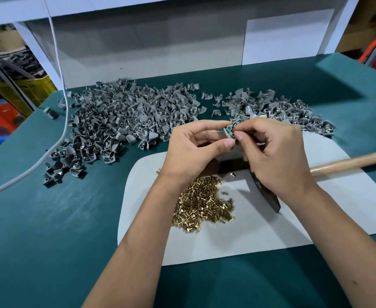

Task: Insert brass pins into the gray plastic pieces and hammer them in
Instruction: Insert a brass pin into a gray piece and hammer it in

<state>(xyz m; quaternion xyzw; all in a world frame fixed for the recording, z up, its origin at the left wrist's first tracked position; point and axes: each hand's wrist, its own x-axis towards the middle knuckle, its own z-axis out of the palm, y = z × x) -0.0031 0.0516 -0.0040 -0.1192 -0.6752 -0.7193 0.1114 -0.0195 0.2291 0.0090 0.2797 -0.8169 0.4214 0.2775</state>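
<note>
Two hands show: the left hand (190,150) and the right hand (276,152), with one gray piece (231,130) pinched between them. Gray pieces lie in two heaps, too many to count: a large heap (124,121) beyond the left hand and a smaller heap (278,110) beyond the right hand. One pile of pins (202,204), also uncountable, lies below the hands. One hammer (338,164) lies under the right hand, one white mat (271,227) beneath all, and one cable (60,90) far left.
</note>
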